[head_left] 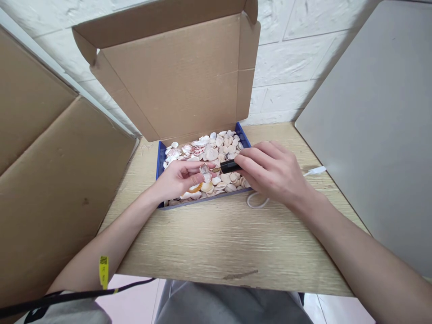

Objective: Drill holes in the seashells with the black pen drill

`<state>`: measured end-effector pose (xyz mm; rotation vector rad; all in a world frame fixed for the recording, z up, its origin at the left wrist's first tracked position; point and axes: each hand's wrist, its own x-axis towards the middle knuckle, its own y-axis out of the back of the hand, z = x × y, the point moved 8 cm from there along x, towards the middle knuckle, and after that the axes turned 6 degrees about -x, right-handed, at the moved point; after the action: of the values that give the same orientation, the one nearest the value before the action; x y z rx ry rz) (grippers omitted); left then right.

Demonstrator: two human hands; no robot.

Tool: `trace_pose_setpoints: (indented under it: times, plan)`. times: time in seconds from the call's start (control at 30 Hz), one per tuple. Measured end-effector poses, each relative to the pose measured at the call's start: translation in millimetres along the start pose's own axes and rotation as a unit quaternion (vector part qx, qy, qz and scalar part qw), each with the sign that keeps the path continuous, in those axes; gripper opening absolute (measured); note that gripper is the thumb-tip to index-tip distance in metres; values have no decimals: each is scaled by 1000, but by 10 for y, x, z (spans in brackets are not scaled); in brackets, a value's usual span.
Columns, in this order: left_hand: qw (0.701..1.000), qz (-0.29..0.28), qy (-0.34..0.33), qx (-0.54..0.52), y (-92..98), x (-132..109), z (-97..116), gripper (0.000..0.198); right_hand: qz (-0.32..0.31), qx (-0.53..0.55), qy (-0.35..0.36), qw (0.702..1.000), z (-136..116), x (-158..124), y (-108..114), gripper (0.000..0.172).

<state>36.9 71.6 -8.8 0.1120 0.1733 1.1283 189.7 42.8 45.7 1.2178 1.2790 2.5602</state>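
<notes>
My left hand (180, 179) is closed in a pinch on a small whitish shell (205, 173) above the box. My right hand (275, 168) grips a black cylindrical mini drill (230, 166) from the right. Its brass-coloured front end (216, 170) points left at the shell; whether the tip touches it I cannot tell. Below both hands, many loose seashells (212, 154), white, cream and some brown-striped, fill a shallow blue-sided cardboard box (159, 166). My fingers hide part of the shell and the back of the drill.
The box's brown lid (178, 76) stands raised against the white brick wall (286, 58). A white cable (258, 203) loops beside the box, and a white connector (315, 171) lies to the right. Cardboard (50, 193) borders the wooden table (216, 238) at left, a grey panel (378, 126) at right.
</notes>
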Motion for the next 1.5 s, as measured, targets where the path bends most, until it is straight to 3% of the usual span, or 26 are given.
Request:
trace_pose_setpoints:
  times: [0.17,0.33,0.5,0.6,0.73,0.93,1.13,1.37,1.5]
  plan:
    - [999,-33,-3,9,-23,-7,-71,42,26,14,-5,1000,11,5,38,15]
    - [999,-45,-7,0,-49,-15,-46,41,-37,78,-52,995,71,-23,-137,30]
    - [999,18,-36,2,41,-11,64,34,-126,104,-116,980,97,-84,-283,39]
    - [998,50,-47,6,84,-12,109,33,-148,111,-127,974,85,-93,-284,42]
    - [998,46,-31,-1,71,-8,72,34,-92,83,-84,989,61,-41,-162,39]
    - [1000,-12,-1,18,3,2,-86,38,27,22,10,999,-18,-7,52,25]
    - [999,-39,-8,34,-14,-12,-93,39,47,27,-5,998,8,-24,83,23]
    - [999,-7,-22,40,5,-18,-26,35,-48,92,-78,992,85,-53,-142,36]
    - [995,-29,-43,86,-45,-25,14,30,-91,127,-78,985,-42,-39,-192,40]
